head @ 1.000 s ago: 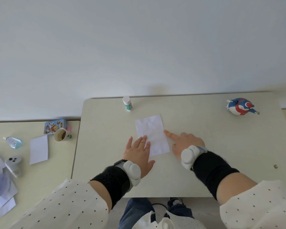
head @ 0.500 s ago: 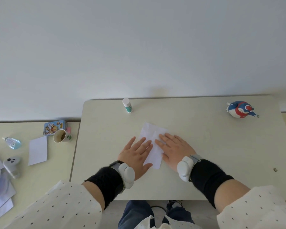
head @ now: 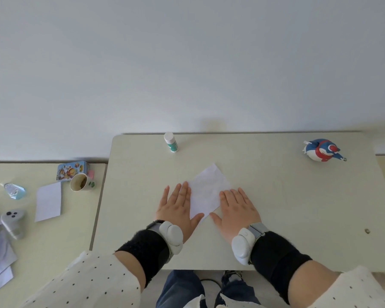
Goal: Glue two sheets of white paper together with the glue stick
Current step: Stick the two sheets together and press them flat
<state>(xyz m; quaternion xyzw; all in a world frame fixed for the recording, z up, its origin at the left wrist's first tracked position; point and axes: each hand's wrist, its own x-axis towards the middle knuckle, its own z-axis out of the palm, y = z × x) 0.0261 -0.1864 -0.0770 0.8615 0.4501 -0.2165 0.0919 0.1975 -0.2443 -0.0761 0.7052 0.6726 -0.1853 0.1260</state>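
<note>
the white paper lies on the counter between both hands, its long axis angled up and to the right, with the left hand and right hand flat, fingers straight, pressing its edges, while the capped glue stick stands well beyond, nearer the left hand.

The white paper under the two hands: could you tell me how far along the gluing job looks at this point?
Done, apparently: the glue stick stands capped at the table's far edge, set aside. In hand: the left hand and right hand lie flat, pressing the white paper at its two sides. Whether two sheets are stacked there cannot be told. Left: probably only lifting the hands and checking the bond.
</note>
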